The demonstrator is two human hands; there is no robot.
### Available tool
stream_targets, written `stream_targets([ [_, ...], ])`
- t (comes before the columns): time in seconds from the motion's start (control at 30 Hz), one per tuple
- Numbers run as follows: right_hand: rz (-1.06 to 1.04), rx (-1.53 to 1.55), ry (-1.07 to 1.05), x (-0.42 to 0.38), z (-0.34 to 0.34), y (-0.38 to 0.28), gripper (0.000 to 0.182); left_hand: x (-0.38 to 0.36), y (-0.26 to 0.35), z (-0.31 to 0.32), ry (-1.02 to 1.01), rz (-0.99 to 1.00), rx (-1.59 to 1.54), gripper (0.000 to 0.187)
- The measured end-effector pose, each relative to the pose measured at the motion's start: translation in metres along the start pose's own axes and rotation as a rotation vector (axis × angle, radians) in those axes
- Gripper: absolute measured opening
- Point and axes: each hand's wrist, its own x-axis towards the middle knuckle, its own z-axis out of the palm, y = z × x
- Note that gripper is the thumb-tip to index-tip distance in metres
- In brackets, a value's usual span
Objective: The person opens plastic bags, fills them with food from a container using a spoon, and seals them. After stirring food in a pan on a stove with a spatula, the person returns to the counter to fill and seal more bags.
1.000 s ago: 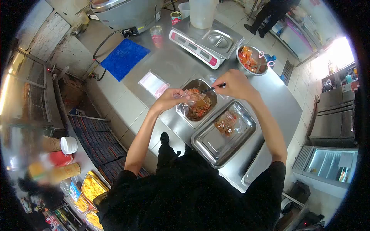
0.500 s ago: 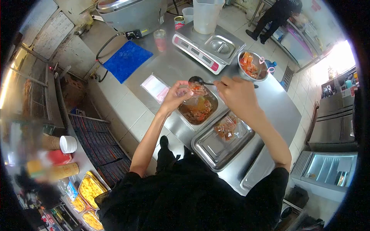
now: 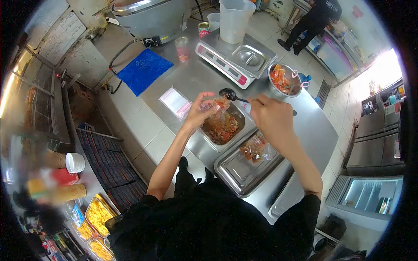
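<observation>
My left hand (image 3: 203, 111) pinches a small clear plastic bag (image 3: 222, 104) with reddish food in it, above a steel pan (image 3: 246, 120). Inside that pan lies chunky red-brown food in sauce (image 3: 224, 130). My right hand (image 3: 274, 118) is closed around the handle of a black serving spoon (image 3: 227, 93), whose bowl is beside the bag's mouth. Below the right hand, filled, clear bags (image 3: 256, 150) lie on a shallow steel tray (image 3: 233, 170). A stack of flat plastic bags (image 3: 175, 102) rests left of my left hand.
A scale (image 3: 224, 65) carries a translucent pitcher (image 3: 235, 21) and a steel lid (image 3: 249, 56). Beside it stands a metal bowl (image 3: 283, 91) with filled bags and pink-handled scissors (image 3: 300, 80). A blue cloth (image 3: 146, 71) lies at the far left. Another person (image 3: 313, 21) stands at the back.
My right hand has shifted slightly right and toward me, drawing the spoon bowl a little right. My left hand keeps the bag over the pan. The camera view has shifted slightly.
</observation>
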Motion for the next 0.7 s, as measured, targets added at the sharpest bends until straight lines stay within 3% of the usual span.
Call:
stream_targets([
  [0.07,0.071,0.052,-0.002,-0.002,0.000,0.001,0.012,-0.001,0.003,0.001,0.021,0.009,0.027,0.043],
  [0.13,0.269,0.119,-0.124,-0.009,0.008,0.008,0.011,-0.005,0.008,0.005,0.077,0.068,0.128,0.041],
  [0.23,0.387,0.138,-0.255,-0.029,0.076,0.014,0.012,-0.005,-0.003,0.009,0.197,0.193,0.270,0.032],
  [0.33,0.412,0.176,-0.242,-0.040,0.132,0.008,0.016,-0.006,-0.012,0.015,0.302,0.220,0.288,0.028],
  [0.37,0.384,0.181,-0.233,-0.040,0.132,0.004,0.016,-0.004,-0.021,0.018,0.325,0.220,0.149,0.026],
  [0.43,0.294,0.241,0.264,-0.031,0.137,-0.009,0.020,0.010,-0.058,0.021,0.382,0.345,-0.055,0.024],
  [0.5,0.595,0.633,-0.008,-0.024,0.141,-0.016,0.020,-0.008,-0.027,0.044,0.416,0.160,-0.196,0.023],
  [0.53,0.669,1.113,-0.026,-0.026,0.153,-0.013,0.022,0.000,-0.048,0.043,0.482,0.251,-0.043,0.023],
  [0.57,0.858,1.474,-0.101,-0.020,0.143,-0.022,0.024,-0.003,-0.040,0.055,0.455,0.420,-0.321,0.021],
  [0.6,1.113,1.792,-0.130,-0.015,0.133,-0.030,0.027,-0.014,-0.027,0.056,0.558,0.231,0.028,0.017],
  [0.63,1.011,2.047,-0.200,-0.018,0.156,-0.020,0.040,-0.013,-0.031,0.057,0.600,0.346,0.166,0.014],
  [0.7,0.794,2.273,-0.223,-0.012,0.154,-0.022,0.038,-0.006,-0.040,0.055,0.594,0.426,0.122,0.021],
])
